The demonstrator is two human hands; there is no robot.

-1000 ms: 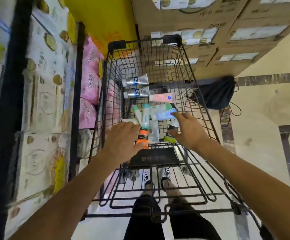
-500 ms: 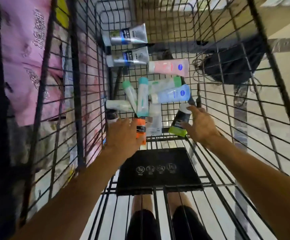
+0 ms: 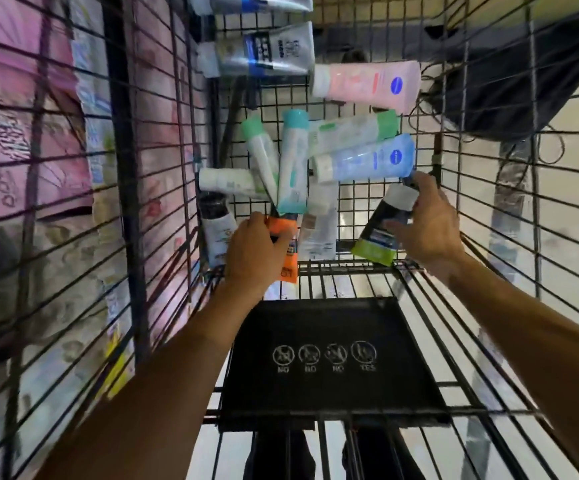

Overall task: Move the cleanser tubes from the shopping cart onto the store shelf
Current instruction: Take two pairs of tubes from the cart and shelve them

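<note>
Black wire shopping cart (image 3: pixel 488 271) seen from above, both arms reaching into the basket. Left hand (image 3: pixel 256 251) lies on the orange tube (image 3: pixel 286 261) near the basket's near edge, fingers curled round it, thumb on its right side; grip closed on the tube. Right hand (image 3: pixel 426 223) holds the black-and-green tube (image 3: pixel 381 233) at the near right of the basket, thumb across the tube's face, fingers behind its white cap end; tube tilted, green end towards the near edge. Remaining cleanser tubes lie on the basket floor: a blue tube (image 3: pixel 367 161) just beyond the right hand, a green-ended white tube (image 3: pixel 350 131) touching it above, a pink tube (image 3: pixel 367 84) farther on, two silver tubes (image 3: pixel 263 51) at the far left. A teal-capped tube (image 3: pixel 293 164) and a green-capped tube (image 3: pixel 260 150) fan out in the middle, overlapping. A black plastic flap (image 3: pixel 326 358) with printed icons covers the near end. Pink packages (image 3: pixel 21 116) show through the left wall.
</note>
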